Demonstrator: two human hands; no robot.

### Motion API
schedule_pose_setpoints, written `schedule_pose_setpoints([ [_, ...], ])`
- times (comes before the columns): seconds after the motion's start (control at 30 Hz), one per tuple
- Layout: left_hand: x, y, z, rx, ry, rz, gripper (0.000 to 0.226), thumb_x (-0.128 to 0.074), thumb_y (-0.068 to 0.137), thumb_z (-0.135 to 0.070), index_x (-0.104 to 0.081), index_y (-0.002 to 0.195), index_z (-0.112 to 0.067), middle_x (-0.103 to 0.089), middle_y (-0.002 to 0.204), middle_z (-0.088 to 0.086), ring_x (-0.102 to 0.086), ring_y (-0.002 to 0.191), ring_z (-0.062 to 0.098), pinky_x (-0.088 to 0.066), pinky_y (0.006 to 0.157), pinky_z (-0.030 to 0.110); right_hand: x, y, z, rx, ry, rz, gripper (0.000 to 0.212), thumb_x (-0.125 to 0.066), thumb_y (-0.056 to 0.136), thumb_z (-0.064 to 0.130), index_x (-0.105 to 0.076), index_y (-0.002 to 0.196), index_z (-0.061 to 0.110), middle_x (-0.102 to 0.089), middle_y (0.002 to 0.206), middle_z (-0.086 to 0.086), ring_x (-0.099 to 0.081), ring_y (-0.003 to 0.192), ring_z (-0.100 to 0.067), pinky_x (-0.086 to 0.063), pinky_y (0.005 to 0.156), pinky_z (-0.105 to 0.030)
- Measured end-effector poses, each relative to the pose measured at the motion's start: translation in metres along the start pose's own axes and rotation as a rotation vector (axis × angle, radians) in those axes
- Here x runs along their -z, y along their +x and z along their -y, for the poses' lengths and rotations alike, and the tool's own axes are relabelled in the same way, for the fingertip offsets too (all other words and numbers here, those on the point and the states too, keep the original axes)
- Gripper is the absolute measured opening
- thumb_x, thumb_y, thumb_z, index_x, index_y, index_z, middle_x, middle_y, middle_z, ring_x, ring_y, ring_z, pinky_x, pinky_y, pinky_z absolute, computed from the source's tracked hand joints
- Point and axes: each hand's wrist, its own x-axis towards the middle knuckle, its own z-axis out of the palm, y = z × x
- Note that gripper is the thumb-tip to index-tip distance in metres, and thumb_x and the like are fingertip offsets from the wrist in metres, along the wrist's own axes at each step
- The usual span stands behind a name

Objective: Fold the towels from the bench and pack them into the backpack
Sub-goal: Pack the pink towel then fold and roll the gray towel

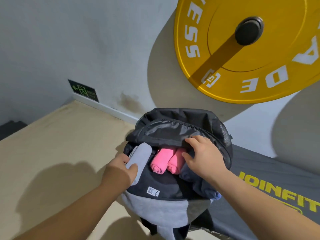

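Note:
A black and grey backpack point(161, 207) stands open on the end of the black bench point(270, 172), its top flap folded back. Two rolled pink towels point(164, 161) lie side by side inside the main compartment. My left hand point(124, 168) grips a rolled grey towel point(141, 153) that sits at the left side of the opening, partly inside. My right hand point(200, 153) holds the right edge of the backpack's opening, with its fingers curled over the black fabric.
A large yellow weight plate point(242, 49) on a dark peg hangs on the wall above the bench. The tan floor point(52, 144) lies to the left. A green exit sign point(84, 90) is low on the wall.

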Motion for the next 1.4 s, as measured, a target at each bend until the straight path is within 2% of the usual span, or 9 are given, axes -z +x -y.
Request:
schedule_pose_setpoints([
  [0.13,-0.011,0.018,0.001,-0.022,0.041,0.017,0.009,-0.067,0.086,-0.023,-0.062,0.092,-0.019,-0.067,0.082,0.003,-0.063,0.077,0.026,-0.048,0.066,0.028,-0.014,0.019,-0.012,-0.072,-0.087,-0.022,0.04,-0.075,0.078,0.037,-0.069,0.116,0.024,-0.064,0.104,-0.003,-0.061,0.097,-0.033,-0.054,0.077,-0.042],
  [0.23,-0.013,0.022,0.003,-0.072,0.102,0.104,0.009,-0.068,0.088,-0.023,-0.062,0.092,-0.019,-0.061,0.075,0.002,-0.056,0.069,0.02,-0.045,0.064,0.027,-0.013,0.03,-0.016,-0.095,-0.101,-0.082,0.022,-0.07,0.084,0.033,-0.068,0.102,0.02,-0.064,0.093,-0.003,-0.061,0.09,-0.034,-0.052,0.069,-0.041],
  [0.43,-0.015,0.016,0.002,-0.128,0.159,0.12,0.009,-0.064,0.09,-0.021,-0.057,0.084,-0.02,-0.052,0.069,-0.004,-0.046,0.059,0.014,-0.039,0.056,0.023,0.015,0.031,-0.028,-0.16,-0.101,-0.126,0.011,-0.055,0.093,0.03,-0.053,0.102,0.025,-0.058,0.085,0.0,-0.062,0.085,-0.033,-0.049,0.059,-0.037],
  [0.73,-0.036,0.045,-0.049,-0.15,-0.094,0.019,0.002,-0.069,0.089,-0.015,-0.069,0.089,-0.013,-0.068,0.078,0.001,-0.062,0.072,0.018,-0.048,0.071,0.027,0.037,0.005,-0.045,-0.086,-0.067,-0.166,0.016,-0.056,0.096,0.035,-0.065,0.108,0.029,-0.062,0.091,0.003,-0.063,0.09,-0.028,-0.053,0.063,-0.037],
  [0.87,-0.046,0.054,-0.039,-0.13,0.073,0.014,0.008,-0.068,0.089,-0.023,-0.072,0.093,-0.017,-0.072,0.092,0.006,-0.067,0.086,0.027,-0.052,0.078,0.032,0.039,-0.013,-0.065,0.025,-0.022,-0.116,0.021,-0.061,0.093,0.041,-0.067,0.108,0.029,-0.064,0.093,0.006,-0.063,0.092,-0.024,-0.053,0.067,-0.036],
  [1.0,-0.051,0.027,-0.05,-0.515,0.314,-0.151,0.025,-0.069,0.086,-0.019,-0.069,0.111,-0.02,-0.059,0.115,0.0,-0.054,0.107,0.026,-0.051,0.091,0.043,0.048,-0.033,-0.095,0.015,-0.117,-0.046,0.032,-0.065,0.083,0.054,-0.067,0.102,0.029,-0.057,0.091,0.006,-0.059,0.089,-0.024,-0.049,0.067,-0.032],
  [1.1,-0.073,-0.024,-0.077,-0.936,0.332,0.11,0.018,-0.064,0.089,-0.027,-0.069,0.106,-0.024,-0.058,0.11,-0.009,-0.053,0.103,0.017,-0.051,0.087,0.042,0.056,-0.039,-0.103,-0.029,-0.14,0.039,0.032,-0.062,0.085,0.058,-0.064,0.106,0.033,-0.059,0.096,0.007,-0.058,0.097,-0.021,-0.048,0.068,-0.032],
  [1.2,-0.11,-0.064,-0.092,-1.205,0.525,0.332,0.032,-0.056,0.089,-0.045,-0.066,0.115,-0.029,-0.062,0.12,-0.005,-0.058,0.112,0.021,-0.051,0.094,0.04,0.058,-0.035,-0.1,-0.066,-0.06,0.028,0.017,-0.059,0.093,0.044,-0.061,0.099,0.028,-0.063,0.095,0.005,-0.059,0.098,-0.025,-0.046,0.064,-0.034],
  [1.4,-0.145,-0.094,-0.116,-1.172,0.936,0.279,0.07,-0.046,0.08,-0.075,-0.066,0.118,-0.02,-0.067,0.114,0.011,-0.056,0.115,0.031,-0.037,0.11,0.052,0.059,-0.018,-0.114,-0.244,0.297,-0.006,0.009,-0.064,0.09,0.033,-0.061,0.089,0.025,-0.064,0.071,0.006,-0.06,0.073,-0.022,-0.055,0.067,-0.04],
])
